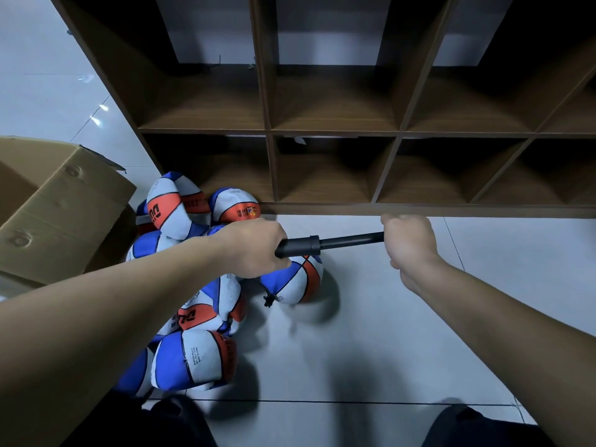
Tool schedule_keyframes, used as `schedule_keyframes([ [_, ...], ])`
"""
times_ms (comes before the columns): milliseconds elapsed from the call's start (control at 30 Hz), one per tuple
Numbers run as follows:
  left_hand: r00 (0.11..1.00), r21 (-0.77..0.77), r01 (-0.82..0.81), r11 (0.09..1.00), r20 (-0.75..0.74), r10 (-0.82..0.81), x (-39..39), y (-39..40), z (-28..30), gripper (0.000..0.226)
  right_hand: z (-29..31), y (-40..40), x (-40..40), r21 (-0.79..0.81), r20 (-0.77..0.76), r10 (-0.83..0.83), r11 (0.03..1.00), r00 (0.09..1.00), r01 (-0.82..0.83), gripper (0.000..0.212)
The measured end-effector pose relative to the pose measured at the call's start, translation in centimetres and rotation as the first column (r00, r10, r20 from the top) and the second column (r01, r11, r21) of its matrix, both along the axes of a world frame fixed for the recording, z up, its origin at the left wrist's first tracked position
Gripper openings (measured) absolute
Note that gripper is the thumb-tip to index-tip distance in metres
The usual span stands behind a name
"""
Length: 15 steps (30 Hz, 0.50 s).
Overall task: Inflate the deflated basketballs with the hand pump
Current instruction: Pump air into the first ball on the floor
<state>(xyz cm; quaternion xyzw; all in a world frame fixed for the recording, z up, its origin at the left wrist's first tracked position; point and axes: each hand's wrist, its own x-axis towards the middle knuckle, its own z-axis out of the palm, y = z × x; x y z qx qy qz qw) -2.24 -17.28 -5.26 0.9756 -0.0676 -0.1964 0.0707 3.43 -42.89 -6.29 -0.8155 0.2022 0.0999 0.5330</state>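
The left hand (254, 248) was wrapped around the barrel of a black hand pump (300, 246), fingers curled tight on it. The right hand (408, 241) was closed in a fist round the pump's handle end, with the plunger rod (351, 239) drawn out between the two hands. The pump lay nearly level above the floor.

Just below the left hand sat a blue, white and orange basketball (295, 279), partly hidden by that hand; a short black piece hung at its lower left side. A heap of deflated basketballs (180, 208) in the same colours lay to the left, crumpled against one another and running from the shelf's foot toward the person.

A brown cardboard box (61, 204) stood open at far left, beside the heap. A dark wooden cubby shelf (332, 133) rose behind, on the pale tiled floor (403, 350).
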Motion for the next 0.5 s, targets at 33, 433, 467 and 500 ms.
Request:
schedule_keyframes([
  [33,1.0,-0.007,-0.004,1.0,-0.005,0.004,0.0,0.0,0.0,0.031,-0.1,0.2,-0.1,0.004,0.006,-0.001,1.0,1.0,0.001,0.025],
  [433,0.998,0.02,0.019,1.0,0.054,-0.02,-0.3,-1.0,0.1,0.033,-0.5,2.8,-2.1,-0.044,0.052,0.101,0.994,0.994,-0.099,0.038],
  [467,0.998,0.021,0.023,1.0,0.057,-0.024,-0.3,-1.1,0.1,0.033,-0.5,3.0,-2.3,-0.054,0.055,0.118,0.992,0.991,-0.115,0.039],
  [500,0.998,0.022,0.026,0.999,0.058,-0.027,-0.4,-1.2,0.1,0.033,-0.6,3.2,-2.5,-0.062,0.057,0.136,0.989,0.989,-0.132,0.041],
])
